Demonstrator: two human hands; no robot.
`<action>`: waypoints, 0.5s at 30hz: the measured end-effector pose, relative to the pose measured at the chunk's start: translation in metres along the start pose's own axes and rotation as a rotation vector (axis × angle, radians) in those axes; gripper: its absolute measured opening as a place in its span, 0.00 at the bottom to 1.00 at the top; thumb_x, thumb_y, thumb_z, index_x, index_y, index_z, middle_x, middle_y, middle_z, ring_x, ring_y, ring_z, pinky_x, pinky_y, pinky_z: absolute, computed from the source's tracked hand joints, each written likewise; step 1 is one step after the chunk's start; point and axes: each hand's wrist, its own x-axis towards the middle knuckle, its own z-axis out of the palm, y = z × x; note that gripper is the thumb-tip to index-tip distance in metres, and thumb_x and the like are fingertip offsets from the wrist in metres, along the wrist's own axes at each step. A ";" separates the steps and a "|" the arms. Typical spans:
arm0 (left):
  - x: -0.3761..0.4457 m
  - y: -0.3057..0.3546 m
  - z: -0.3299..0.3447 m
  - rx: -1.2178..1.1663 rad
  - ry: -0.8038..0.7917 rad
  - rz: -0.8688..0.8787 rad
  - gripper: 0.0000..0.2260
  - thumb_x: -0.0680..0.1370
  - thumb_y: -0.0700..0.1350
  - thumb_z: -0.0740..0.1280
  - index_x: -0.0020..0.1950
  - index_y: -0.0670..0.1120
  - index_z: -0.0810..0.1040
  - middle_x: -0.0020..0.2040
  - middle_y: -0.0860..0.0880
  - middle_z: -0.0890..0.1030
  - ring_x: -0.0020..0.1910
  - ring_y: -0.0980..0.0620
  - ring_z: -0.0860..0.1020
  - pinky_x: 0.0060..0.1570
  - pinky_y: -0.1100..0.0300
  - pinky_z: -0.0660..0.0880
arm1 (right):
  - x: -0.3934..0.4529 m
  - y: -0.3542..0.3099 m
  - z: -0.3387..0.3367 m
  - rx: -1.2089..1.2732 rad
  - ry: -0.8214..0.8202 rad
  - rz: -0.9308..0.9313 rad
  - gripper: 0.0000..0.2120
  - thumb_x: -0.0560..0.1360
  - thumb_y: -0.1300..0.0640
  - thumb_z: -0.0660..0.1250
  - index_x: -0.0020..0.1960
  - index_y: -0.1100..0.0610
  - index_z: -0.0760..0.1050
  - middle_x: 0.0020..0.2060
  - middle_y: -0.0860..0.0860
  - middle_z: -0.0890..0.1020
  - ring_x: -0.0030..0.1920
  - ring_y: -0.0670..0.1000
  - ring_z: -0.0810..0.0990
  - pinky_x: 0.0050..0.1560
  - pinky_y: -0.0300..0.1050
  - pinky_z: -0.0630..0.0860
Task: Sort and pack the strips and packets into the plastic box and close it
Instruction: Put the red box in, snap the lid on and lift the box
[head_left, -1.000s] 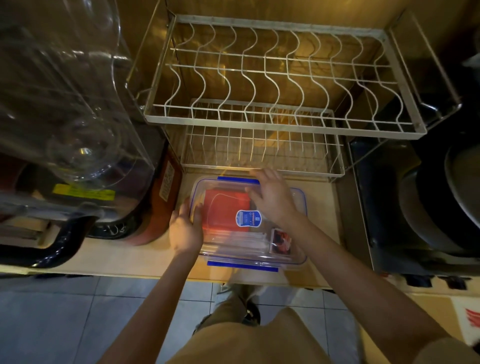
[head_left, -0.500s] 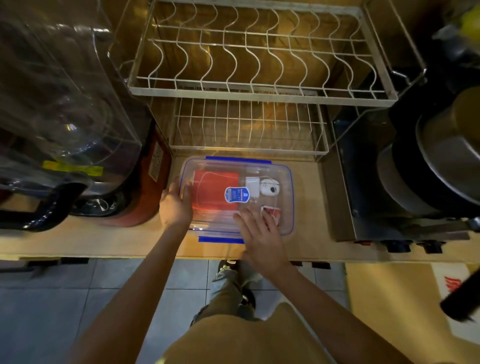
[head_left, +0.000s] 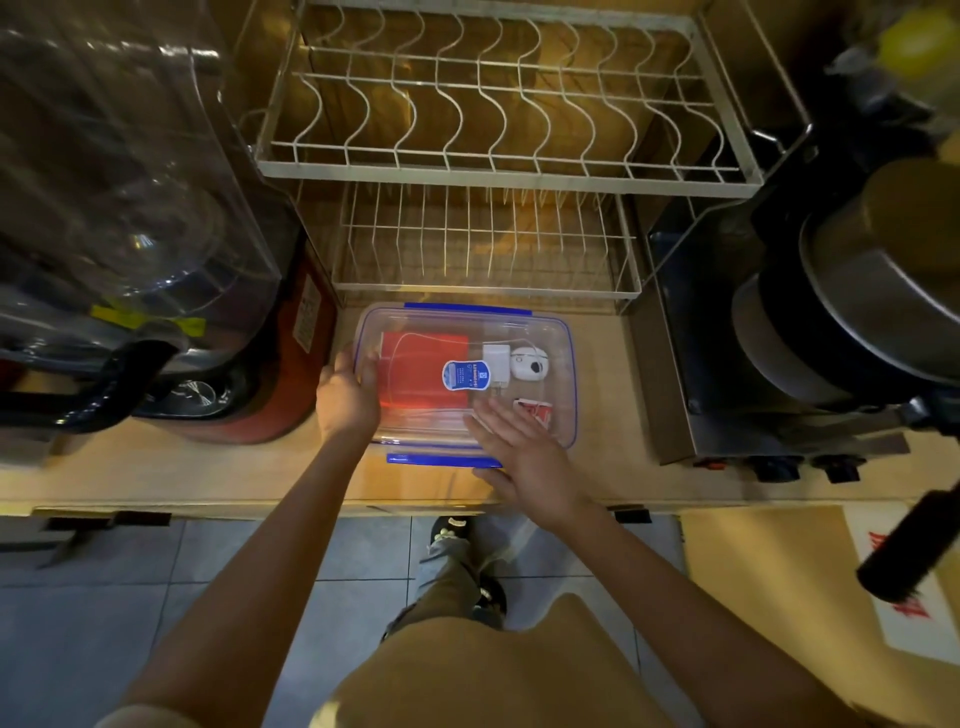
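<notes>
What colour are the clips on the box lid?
Blue clips, clearest in the head view.

- Two-tier wire dish rack (head_left: 498, 171): back of counter (head_left: 602, 467), middle.
- Clear plastic jug (head_left: 119, 171): left end.
- Red appliance (head_left: 291, 374): beside jug.
- Stacked metal pots (head_left: 852, 312): right end.

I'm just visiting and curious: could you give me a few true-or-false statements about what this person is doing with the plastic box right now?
1. The lid is on the plastic box. True.
2. The left hand is lifting a pot. False: it holds the box's left end.
3. The right hand lies flat at the box's near edge, over the near blue latch. True.
4. The box sits in the dish rack. False: it rests on the counter in front of the rack.
5. A red packet shows through the lid. True.
</notes>
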 end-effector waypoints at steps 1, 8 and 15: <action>0.000 0.000 0.000 0.002 -0.002 -0.001 0.22 0.80 0.53 0.53 0.71 0.42 0.64 0.65 0.32 0.71 0.63 0.33 0.70 0.61 0.46 0.69 | 0.001 -0.001 -0.001 -0.014 0.023 -0.014 0.28 0.68 0.51 0.72 0.66 0.58 0.72 0.65 0.56 0.76 0.66 0.56 0.74 0.65 0.59 0.65; 0.000 0.000 0.000 -0.007 -0.010 -0.011 0.23 0.80 0.54 0.53 0.71 0.43 0.64 0.65 0.34 0.70 0.64 0.35 0.70 0.60 0.46 0.69 | 0.005 0.004 -0.006 0.017 0.031 -0.035 0.23 0.65 0.52 0.74 0.58 0.57 0.79 0.58 0.56 0.82 0.59 0.55 0.80 0.56 0.54 0.77; 0.000 0.001 -0.001 0.043 -0.025 0.002 0.24 0.80 0.55 0.51 0.73 0.43 0.61 0.67 0.33 0.69 0.64 0.35 0.70 0.60 0.45 0.70 | 0.015 0.008 -0.038 0.435 0.070 0.326 0.15 0.79 0.58 0.60 0.64 0.59 0.73 0.63 0.55 0.76 0.64 0.52 0.73 0.65 0.54 0.71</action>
